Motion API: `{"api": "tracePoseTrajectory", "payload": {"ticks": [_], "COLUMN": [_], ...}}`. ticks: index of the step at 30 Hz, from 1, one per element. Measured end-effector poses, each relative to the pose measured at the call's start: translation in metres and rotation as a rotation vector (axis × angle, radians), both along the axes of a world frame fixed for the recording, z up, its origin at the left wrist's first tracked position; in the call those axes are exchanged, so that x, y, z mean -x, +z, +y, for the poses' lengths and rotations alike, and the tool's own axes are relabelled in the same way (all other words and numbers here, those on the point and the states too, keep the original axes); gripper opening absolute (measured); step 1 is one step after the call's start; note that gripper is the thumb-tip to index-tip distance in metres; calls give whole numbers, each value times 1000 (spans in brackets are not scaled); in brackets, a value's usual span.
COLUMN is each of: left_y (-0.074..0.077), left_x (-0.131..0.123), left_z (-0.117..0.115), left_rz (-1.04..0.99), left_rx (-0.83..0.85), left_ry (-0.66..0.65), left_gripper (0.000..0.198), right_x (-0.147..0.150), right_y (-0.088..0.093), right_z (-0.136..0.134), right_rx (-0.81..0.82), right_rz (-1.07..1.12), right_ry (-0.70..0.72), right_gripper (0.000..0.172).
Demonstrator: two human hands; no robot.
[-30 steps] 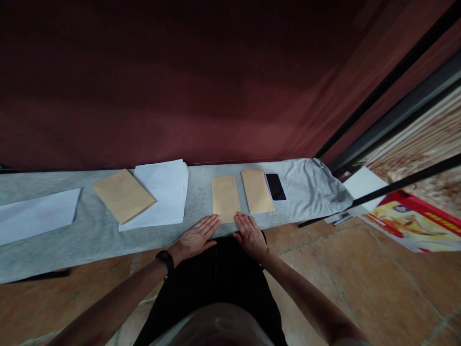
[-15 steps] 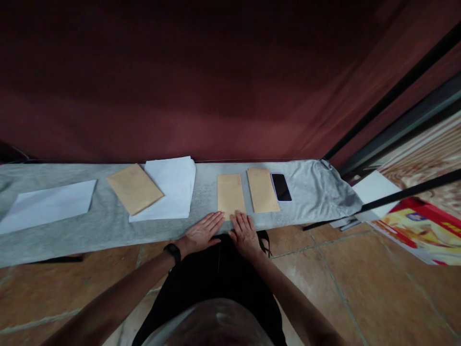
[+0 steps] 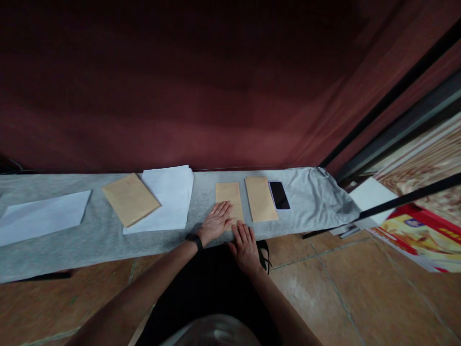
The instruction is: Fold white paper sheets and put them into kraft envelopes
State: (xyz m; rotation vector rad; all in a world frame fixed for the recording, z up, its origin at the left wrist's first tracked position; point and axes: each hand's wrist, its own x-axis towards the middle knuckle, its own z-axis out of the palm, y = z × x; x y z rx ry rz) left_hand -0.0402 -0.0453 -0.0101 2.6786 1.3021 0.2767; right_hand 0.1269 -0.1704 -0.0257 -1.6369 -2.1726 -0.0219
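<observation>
A brown paper envelope [image 3: 230,191] lies flat on the grey cloth in front of me. My left hand [image 3: 216,223] rests on its lower left part, palm down with the fingers stretched out. At its near edge my right hand [image 3: 246,246] lies flat, fingertips on the lower right end. Neither hand grips anything. Just right of this envelope is a second stack of brown envelopes [image 3: 261,199], with a dark-screened phone [image 3: 280,195] beside it. The near end of the first envelope is partly hidden under my hands.
A narrow table with a grey cloth [image 3: 309,206] runs across the view. To the left, more brown envelopes [image 3: 130,199] overlap a stack of white paper [image 3: 173,197]; white sheets [image 3: 43,214] lie farther left. A black bar [image 3: 414,198] and a red-yellow box [image 3: 425,235] are at right.
My left hand has slid up and right onto the envelope from its near left corner. The right hand stays at the near edge. The view has shifted slightly.
</observation>
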Motion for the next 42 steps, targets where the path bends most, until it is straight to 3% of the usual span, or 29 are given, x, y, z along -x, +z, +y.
{"api": "tracePoseTrajectory", "payload": {"ticks": [7, 13, 22, 28, 34, 38, 42], "left_y": [2, 1, -10, -4, -3, 1, 14], "left_x": [-42, -48, -25, -9, -8, -18, -29], "left_z": [44, 54, 11, -29, -66, -71, -65], "left_rz": [25, -11, -40, -50, -35, 8, 29], "left_rx": [53, 34, -45, -52, -67, -46, -22], "left_ry": [63, 84, -16, -46, 49, 85, 106], "left_gripper": [64, 62, 57, 56, 56, 52, 48], "right_x": [-1, 0, 2, -2, 0, 3, -8], "right_y": [1, 3, 0, 0, 6, 10, 13], "right_z": [0, 0, 0, 8, 36, 59, 77], "right_rx": [22, 43, 16, -14, -64, -16, 119], "right_rz": [20, 22, 49, 117, 216, 350, 610], "right_ry": [7, -1, -13, -18, -259, -341, -328], "right_gripper": [68, 68, 57, 45, 42, 32, 29]}}
